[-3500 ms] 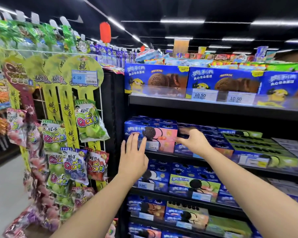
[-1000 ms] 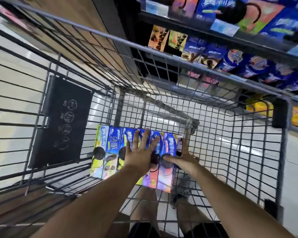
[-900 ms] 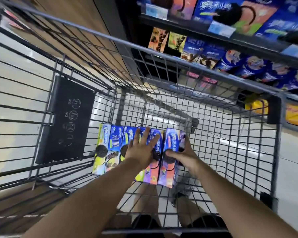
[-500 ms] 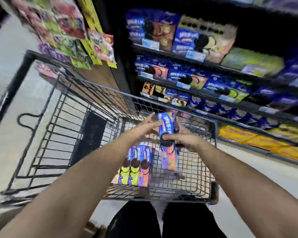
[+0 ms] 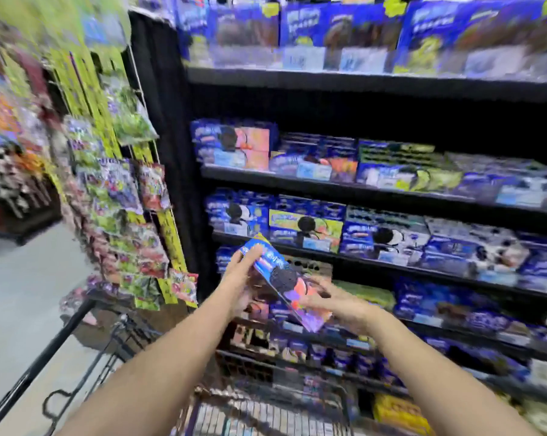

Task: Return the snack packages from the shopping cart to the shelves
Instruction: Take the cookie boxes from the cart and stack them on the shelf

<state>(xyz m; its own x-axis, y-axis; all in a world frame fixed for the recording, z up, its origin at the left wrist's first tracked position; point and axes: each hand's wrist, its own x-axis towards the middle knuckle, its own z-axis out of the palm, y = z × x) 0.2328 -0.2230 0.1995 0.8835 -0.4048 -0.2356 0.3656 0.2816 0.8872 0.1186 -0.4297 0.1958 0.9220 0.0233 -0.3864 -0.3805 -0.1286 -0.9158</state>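
A blue and pink cookie box (image 5: 281,280) is held tilted in the air in front of the dark shelves (image 5: 360,190). My left hand (image 5: 239,278) grips its upper left end. At the lower right end my right hand (image 5: 335,302) holds it. The wire shopping cart (image 5: 265,401) is below my arms, its inside mostly hidden. The shelves hold rows of similar blue cookie boxes (image 5: 303,225). The view is blurred.
A hanging rack of candy bags (image 5: 121,221) stands left of the shelves. The cart's black handle bar (image 5: 42,363) runs along the lower left. Grey floor (image 5: 20,287) lies to the left. Yellow packs (image 5: 398,410) sit on the bottom shelf.
Both hands have lifted one box out of the cart and raised it toward the shelves. The view has swung up from the cart basket to the shelving.
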